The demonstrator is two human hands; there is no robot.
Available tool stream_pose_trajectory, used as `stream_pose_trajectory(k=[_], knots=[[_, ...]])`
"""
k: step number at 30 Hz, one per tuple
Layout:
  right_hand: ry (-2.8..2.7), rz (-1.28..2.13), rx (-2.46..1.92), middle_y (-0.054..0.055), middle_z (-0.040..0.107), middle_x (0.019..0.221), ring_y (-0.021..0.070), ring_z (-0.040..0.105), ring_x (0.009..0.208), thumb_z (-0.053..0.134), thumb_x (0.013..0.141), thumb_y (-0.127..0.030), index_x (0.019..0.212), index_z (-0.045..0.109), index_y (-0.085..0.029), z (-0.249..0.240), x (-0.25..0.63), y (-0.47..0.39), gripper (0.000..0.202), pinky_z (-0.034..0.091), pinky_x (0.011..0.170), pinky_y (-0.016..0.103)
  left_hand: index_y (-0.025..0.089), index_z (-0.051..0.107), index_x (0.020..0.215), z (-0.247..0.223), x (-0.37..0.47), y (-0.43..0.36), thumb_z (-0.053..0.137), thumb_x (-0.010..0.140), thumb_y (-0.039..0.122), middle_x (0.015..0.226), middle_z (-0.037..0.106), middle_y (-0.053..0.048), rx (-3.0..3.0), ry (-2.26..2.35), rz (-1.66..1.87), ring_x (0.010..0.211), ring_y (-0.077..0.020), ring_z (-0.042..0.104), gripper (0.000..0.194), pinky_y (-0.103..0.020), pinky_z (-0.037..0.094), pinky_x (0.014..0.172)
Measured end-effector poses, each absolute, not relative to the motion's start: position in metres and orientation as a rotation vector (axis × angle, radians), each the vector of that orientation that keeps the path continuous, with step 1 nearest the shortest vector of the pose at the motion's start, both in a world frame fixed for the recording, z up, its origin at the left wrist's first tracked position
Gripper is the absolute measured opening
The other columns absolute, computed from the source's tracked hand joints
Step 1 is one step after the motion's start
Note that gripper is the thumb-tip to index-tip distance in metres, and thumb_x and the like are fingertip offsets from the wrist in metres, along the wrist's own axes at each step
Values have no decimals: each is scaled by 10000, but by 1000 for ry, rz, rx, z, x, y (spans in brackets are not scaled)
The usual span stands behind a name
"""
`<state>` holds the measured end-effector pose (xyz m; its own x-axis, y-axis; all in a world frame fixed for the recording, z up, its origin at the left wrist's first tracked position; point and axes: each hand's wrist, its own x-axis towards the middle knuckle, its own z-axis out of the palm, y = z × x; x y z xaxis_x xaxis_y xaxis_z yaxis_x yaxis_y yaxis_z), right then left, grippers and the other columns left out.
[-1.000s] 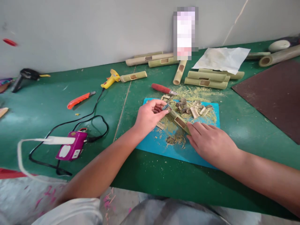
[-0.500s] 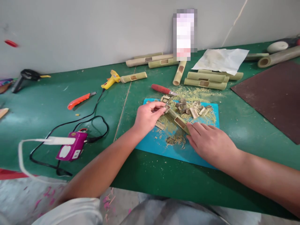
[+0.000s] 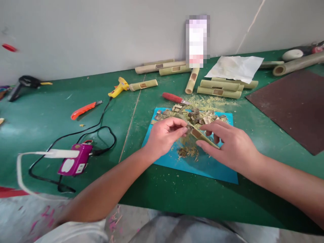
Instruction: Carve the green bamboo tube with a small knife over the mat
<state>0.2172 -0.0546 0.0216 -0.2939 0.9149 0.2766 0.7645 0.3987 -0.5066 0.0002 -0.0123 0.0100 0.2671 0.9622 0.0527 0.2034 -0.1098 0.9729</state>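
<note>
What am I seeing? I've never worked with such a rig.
No machine: these are a person's bare hands, seen by a head-worn camera facing forward and down. The left hand pinches its fingertips at a windowed bamboo tube; what they grip is unclear. The right hand is loosely open around the tube's near end. Beneath is a blue sheet with chips and shavings, on a green table. Beyond lies a red-handled knife; to the left, an orange cutter and a yellow glue gun.

L hand (image 3: 164, 135) moved along bamboo tube (image 3: 206, 138) to nr slot; R hand (image 3: 234, 146) fingers spread wider.
</note>
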Motion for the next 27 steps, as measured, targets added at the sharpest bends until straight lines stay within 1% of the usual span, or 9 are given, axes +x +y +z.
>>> stream_pose_trajectory(k=[2,4,7,12,15,19,21,24,27], knots=[[-2016,626,-1371,12,656,817,102,530,587,652,867,-411,1008,701,-198,22,215,-53,260,433,555,269,171,699,861,14,4,-21,714,808,234,753,734,-1,1563,1092,938,662,-120,712,83,-216,607,641],[-1910,822,-1326,-1,635,773,94,509,571,660,858,-388,933,697,-205,22,212,-52,201,433,544,262,175,700,859,16,7,-27,709,817,223,771,743,-3,1599,1077,924,678,-121,716,65,-210,603,649],[-1793,964,-1323,-10,625,718,95,496,567,663,847,-364,845,685,-209,23,209,-52,156,414,527,255,177,702,858,16,8,-33,704,828,209,812,757,-9,1647,1075,920,713,-118,723,44,-203,601,686],[-1774,999,-1357,-17,606,658,96,506,579,625,855,-321,707,654,-214,30,207,-53,185,392,522,238,177,695,853,17,9,-36,698,831,192,787,748,1,1660,1046,928,692,-111,718,27,-191,595,665],[-1779,1013,-1351,-17,598,655,91,496,565,606,858,-318,721,645,-210,29,207,-53,179,388,511,234,181,691,863,16,10,-36,686,842,183,794,747,6,1647,1016,932,693,-106,719,21,-184,596,665],[-1790,1020,-1350,-28,578,653,88,468,540,674,809,-373,794,647,-207,24,208,-52,169,384,493,239,180,682,859,16,10,-37,699,842,206,805,747,1,1635,1045,954,701,-111,719,36,-191,603,667],[-1796,1012,-1361,-38,549,624,85,450,533,685,796,-374,748,627,-209,23,207,-53,181,371,486,237,180,681,855,17,10,-37,702,837,203,803,747,0,1629,1057,951,689,-110,715,36,-194,601,659],[-1806,1011,-1370,-45,511,592,78,418,527,648,816,-346,669,582,-211,25,207,-53,210,342,479,230,181,678,843,18,11,-38,702,832,194,802,744,-2,1626,1056,946,678,-111,708,29,-200,596,656],[-1826,1002,-1398,-49,477,573,78,396,519,631,829,-348,629,539,-214,27,206,-53,257,309,464,230,183,676,840,19,12,-39,698,839,198,801,737,-2,1664,1048,949,687,-109,700,27,-196,580,644]])
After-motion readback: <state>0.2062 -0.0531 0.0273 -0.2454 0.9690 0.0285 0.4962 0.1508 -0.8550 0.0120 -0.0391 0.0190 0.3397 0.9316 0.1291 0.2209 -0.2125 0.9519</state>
